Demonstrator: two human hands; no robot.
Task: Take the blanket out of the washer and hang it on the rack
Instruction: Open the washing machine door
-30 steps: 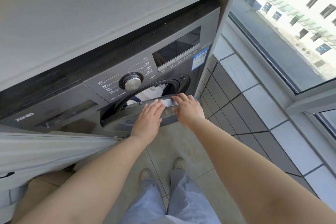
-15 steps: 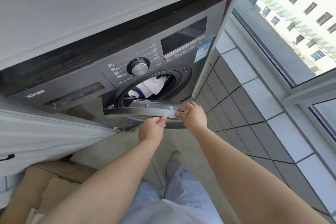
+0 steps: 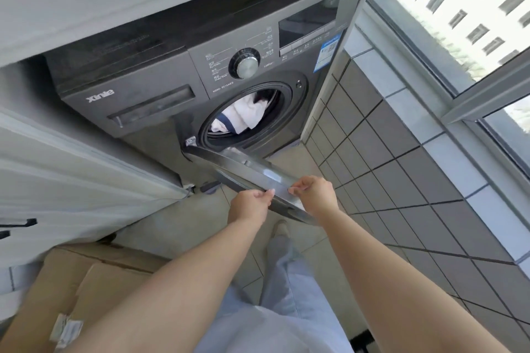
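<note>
A dark grey front-loading washer (image 3: 160, 80) stands under a countertop. Its round door (image 3: 249, 172) is swung wide open toward me, hinged at the left. Inside the drum opening lies the blanket (image 3: 243, 114), white with a dark blue edge. My left hand (image 3: 249, 205) grips the door's near rim with curled fingers. My right hand (image 3: 314, 195) pinches the same rim just to the right. No rack is in view.
A grey tiled wall (image 3: 401, 166) and a window (image 3: 473, 14) close in the right side. A white cabinet door (image 3: 71, 180) stands at the left, with a cardboard box (image 3: 86, 289) on the floor below it. My legs and shoe (image 3: 282, 233) are on the tiled floor.
The washer door has swung from barely ajar to wide open, with both hands drawing its rim toward me. The blanket inside the drum has come into full view.
</note>
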